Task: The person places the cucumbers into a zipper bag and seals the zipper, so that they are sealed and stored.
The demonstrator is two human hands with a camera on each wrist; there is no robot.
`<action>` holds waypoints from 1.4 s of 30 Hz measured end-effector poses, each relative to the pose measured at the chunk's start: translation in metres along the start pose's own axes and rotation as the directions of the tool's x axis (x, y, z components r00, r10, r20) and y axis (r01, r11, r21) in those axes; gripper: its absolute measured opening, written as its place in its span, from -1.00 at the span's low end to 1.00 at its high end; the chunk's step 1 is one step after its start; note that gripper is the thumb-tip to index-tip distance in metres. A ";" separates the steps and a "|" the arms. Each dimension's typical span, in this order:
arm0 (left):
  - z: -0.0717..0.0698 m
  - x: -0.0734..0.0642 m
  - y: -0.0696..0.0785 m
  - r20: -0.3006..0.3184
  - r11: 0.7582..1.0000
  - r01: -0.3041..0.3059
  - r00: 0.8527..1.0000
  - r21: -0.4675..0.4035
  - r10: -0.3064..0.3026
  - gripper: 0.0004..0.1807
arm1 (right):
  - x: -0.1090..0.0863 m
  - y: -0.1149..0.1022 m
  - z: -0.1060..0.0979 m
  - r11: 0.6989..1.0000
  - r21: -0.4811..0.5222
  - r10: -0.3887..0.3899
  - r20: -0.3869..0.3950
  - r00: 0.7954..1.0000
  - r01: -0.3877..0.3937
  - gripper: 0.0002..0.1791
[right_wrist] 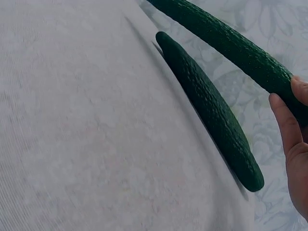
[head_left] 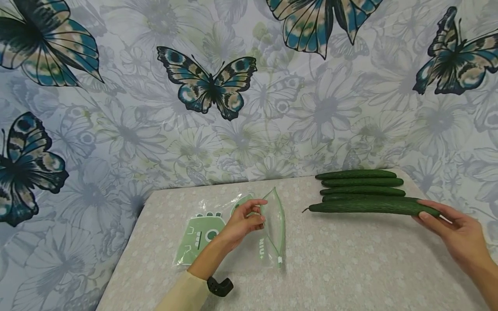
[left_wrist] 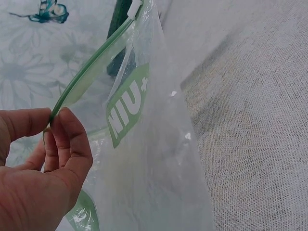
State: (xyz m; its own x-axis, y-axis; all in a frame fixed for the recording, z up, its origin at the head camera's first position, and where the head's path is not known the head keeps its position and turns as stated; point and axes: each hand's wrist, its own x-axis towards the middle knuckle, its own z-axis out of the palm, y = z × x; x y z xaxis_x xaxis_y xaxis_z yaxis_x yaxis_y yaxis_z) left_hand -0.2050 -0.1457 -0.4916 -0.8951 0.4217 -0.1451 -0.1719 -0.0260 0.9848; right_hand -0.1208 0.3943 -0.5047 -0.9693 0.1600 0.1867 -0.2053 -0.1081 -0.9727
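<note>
Near the middle of the table, my left hand pinches the green zip edge of a clear zip bag, and the bag's mouth gapes toward the right. In the left wrist view, thumb and fingers meet on the green strip, with the white slider at its upper end. On the right, my right hand holds a long cucumber by its right end, lifted and level, its thin stem pointing left. Several more cucumbers lie in a row behind it. In the right wrist view one cucumber rests on the table.
A pale patterned cloth covers the table. Its back edge meets a wall covering printed with flowers and butterflies. A black band is on my left wrist.
</note>
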 end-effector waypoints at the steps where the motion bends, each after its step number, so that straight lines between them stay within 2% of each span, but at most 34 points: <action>1: 0.000 0.000 0.000 -0.001 1.000 0.002 1.000 -0.002 -0.002 -0.39 | 0.000 0.000 0.003 1.000 0.000 -0.001 0.010 1.000 0.001 -0.48; 14: 0.002 0.001 0.003 0.003 1.000 0.001 1.000 0.007 -0.001 -0.39 | 0.002 0.006 0.039 0.997 0.077 0.007 0.171 0.985 -0.020 -0.48; 29: 0.004 0.004 0.004 0.024 1.000 -0.013 1.000 0.022 0.013 -0.38 | 0.005 0.025 0.083 0.997 -0.016 0.081 0.221 0.972 -0.080 -0.49; 42: 0.011 0.008 0.003 0.021 1.000 -0.004 1.000 0.015 0.004 -0.39 | 0.006 0.040 0.123 0.997 0.031 0.055 0.240 0.969 -0.064 -0.52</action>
State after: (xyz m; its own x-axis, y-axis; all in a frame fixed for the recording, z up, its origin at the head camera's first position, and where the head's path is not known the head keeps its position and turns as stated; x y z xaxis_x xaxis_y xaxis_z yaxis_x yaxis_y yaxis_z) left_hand -0.2078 -0.1325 -0.4883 -0.8870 0.4402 -0.1394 -0.1623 -0.0145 0.9866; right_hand -0.1510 0.2702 -0.5254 -0.9832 -0.0867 0.1605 -0.1465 -0.1484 -0.9780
